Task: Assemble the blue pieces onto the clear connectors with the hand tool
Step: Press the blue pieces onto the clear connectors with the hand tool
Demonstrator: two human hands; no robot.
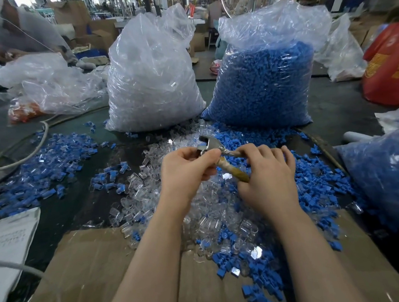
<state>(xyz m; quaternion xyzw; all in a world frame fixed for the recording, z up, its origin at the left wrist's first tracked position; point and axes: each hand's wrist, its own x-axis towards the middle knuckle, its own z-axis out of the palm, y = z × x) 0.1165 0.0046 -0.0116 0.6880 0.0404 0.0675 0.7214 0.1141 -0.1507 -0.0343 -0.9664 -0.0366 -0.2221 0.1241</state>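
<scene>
A metal hand tool (213,146) with tape-wrapped handles is held above the middle of the table. My right hand (269,179) grips its handles. My left hand (185,170) has its fingers curled at the tool's jaws; whatever small piece it pinches there is hidden by the fingers. Beneath both hands lies a heap of loose clear connectors (204,211). Loose blue pieces (317,185) spread to the right and along the near edge. A scatter of joined blue-and-clear parts (52,169) lies at the left.
Two big plastic bags stand at the back: one of clear connectors (152,79), one of blue pieces (264,81). Another bag of blue parts (382,174) sits at the right. Flat cardboard (103,268) lies in front, papers (9,234) and cables (25,152) at left.
</scene>
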